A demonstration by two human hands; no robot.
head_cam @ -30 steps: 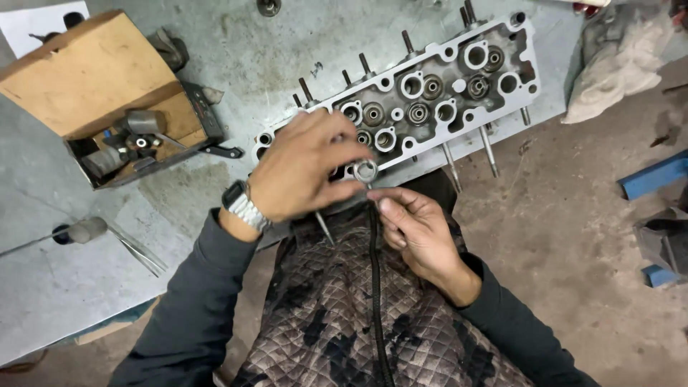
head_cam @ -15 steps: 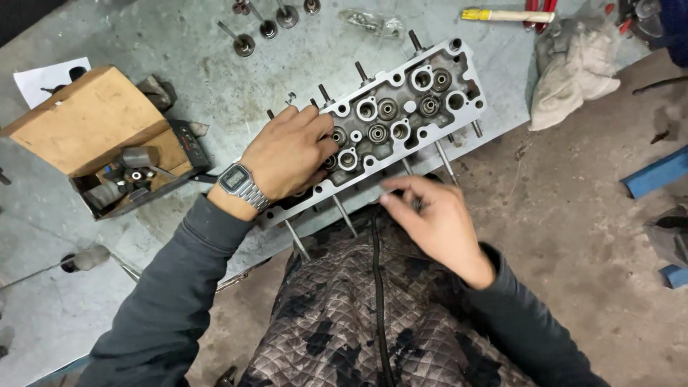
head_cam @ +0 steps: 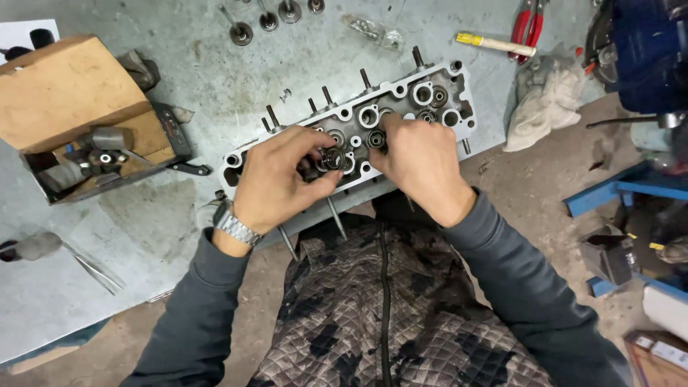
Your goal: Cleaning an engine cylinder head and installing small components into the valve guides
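Observation:
A grey aluminium cylinder head (head_cam: 430, 93) lies at an angle on the metal bench, studs sticking up along its far edge and valve stems poking out below its near edge. My left hand (head_cam: 276, 183), with a metal wristwatch, rests on the head's left half, its fingertips pinching a small round spring retainer (head_cam: 332, 159) on a valve seat. My right hand (head_cam: 416, 161) lies just to the right of it, fingers pressed down on the neighbouring valve spot in the middle of the head.
A wooden box (head_cam: 68, 107) with sockets and tools stands at the left. Loose valves (head_cam: 240, 30) lie at the back of the bench (head_cam: 143, 229). Beside a white rag (head_cam: 541, 97) at the right lie red pliers (head_cam: 527, 29). Blue metal parts (head_cam: 616, 190) sit on the floor.
My right hand has come up from below the head's near edge onto its top. The left hand shifted slightly right along the head. The camera view moved closer.

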